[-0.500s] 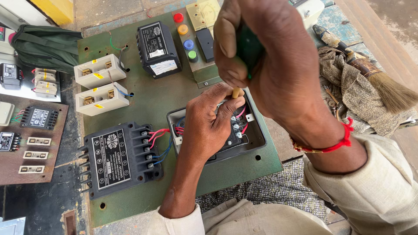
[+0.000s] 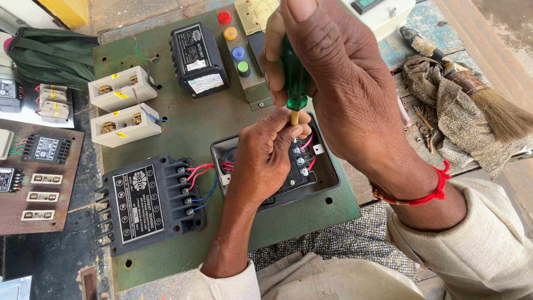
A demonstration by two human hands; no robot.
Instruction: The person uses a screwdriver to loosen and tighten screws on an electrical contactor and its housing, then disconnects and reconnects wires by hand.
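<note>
My right hand (image 2: 338, 83) is clenched round the green handle of the screwdriver (image 2: 295, 75), which I judge light, stiff and a little slick, best gripped high. Its long axis runs nearly straight down, tip toward the terminal block (image 2: 302, 164) beneath. My left hand (image 2: 266, 158), just below, pinches the shaft at the screws.

Worn blue wooden bench (image 2: 427, 25) on bare concrete floor (image 2: 127, 11), daylit.

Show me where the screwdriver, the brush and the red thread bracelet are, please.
screwdriver (image 2: 295, 78): head view, green handle.
brush (image 2: 502, 118): head view, bristles.
red thread bracelet (image 2: 430, 194): head view, strand at the wrist.
</note>
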